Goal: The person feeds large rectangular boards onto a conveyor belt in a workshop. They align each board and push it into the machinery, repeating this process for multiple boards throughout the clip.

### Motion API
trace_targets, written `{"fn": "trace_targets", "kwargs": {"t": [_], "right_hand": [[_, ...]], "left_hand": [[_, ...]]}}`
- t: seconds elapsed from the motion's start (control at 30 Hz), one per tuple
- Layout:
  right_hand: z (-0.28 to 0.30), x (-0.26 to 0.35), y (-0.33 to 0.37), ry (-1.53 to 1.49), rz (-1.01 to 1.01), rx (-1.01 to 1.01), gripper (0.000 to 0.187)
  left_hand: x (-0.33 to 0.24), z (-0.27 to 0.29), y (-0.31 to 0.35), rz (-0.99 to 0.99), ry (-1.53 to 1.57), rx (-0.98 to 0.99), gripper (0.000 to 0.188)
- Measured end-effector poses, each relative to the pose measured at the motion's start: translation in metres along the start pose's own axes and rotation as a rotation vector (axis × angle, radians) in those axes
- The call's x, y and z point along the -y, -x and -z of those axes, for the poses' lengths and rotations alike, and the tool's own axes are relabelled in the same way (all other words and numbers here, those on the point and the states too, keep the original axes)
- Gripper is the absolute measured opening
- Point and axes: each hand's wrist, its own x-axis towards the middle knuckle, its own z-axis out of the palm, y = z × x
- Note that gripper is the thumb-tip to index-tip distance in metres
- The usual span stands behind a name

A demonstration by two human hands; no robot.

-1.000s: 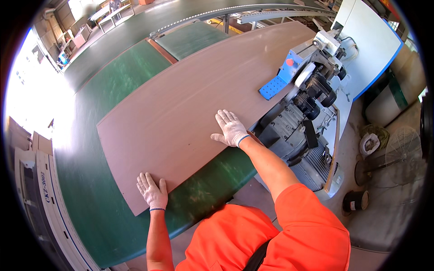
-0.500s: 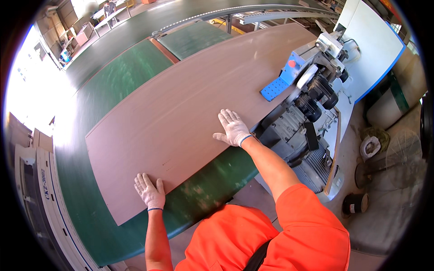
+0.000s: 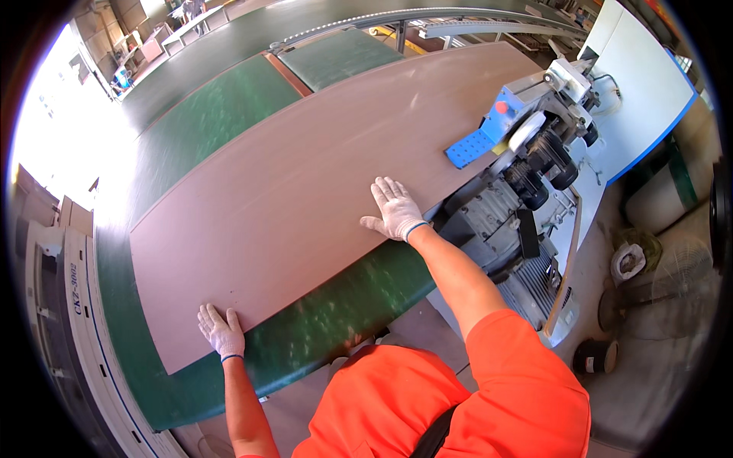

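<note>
A long pinkish-brown panel (image 3: pixel 305 183) lies flat across a green belt table (image 3: pixel 336 313). My left hand (image 3: pixel 222 331), in a white knit glove, rests on the panel near its near-left corner, fingers stretched out. Farther right, my gloved right hand (image 3: pixel 395 209) presses flat on the panel close to its near edge, with the thumb spread to the left. Just beyond that hand stands a machine with dark motors (image 3: pixel 538 164) and a blue perforated plate (image 3: pixel 469 148) that reaches over the panel. The panel's right-hand edge passes beneath this machine.
A pale machine housing (image 3: pixel 84 328) borders the table on the left. Behind the panel are more green belts (image 3: pixel 221 99) and a curved roller rail (image 3: pixel 343 27). On the floor at right stand a fan (image 3: pixel 679 275) and a dark spool (image 3: pixel 595 356). A person works far off at the upper left.
My left hand has moved left along the near edge. The panel's left end now appears farther left in the view, which has also shifted slightly. My right hand stays flat in nearly the same place.
</note>
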Motion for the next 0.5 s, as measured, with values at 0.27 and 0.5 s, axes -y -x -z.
{"fn": "trace_targets", "kwargs": {"t": [0.27,0.5], "right_hand": [[-0.001,-0.024,-0.002,-0.004,-0.019,-0.029,0.108],[-0.002,-0.055,-0.006,-0.005,-0.055,-0.07,0.109]], "left_hand": [[0.054,0.004,0.009,0.186,-0.066,0.046,0.076],[0.097,0.012,0.045,0.212,-0.061,-0.021,0.072]]}}
